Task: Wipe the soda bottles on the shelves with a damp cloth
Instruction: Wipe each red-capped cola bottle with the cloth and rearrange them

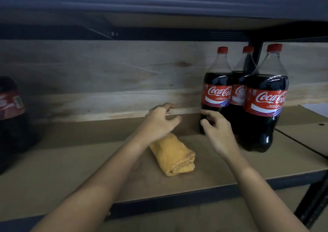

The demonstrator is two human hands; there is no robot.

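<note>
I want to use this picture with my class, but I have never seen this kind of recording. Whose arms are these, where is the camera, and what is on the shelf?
There is one picture, taken by a camera worn on a person's head, looking down at their own bare arms. The left hand and right hand reach forward, fingers loosely spread, holding nothing. On the shelf lies a rolled yellow cloth, partly under the left wrist. Three Coca-Cola bottles with red caps stand at the right; the right hand's fingers are nearly at the nearest one. Another bottle shows at the left edge.
</note>
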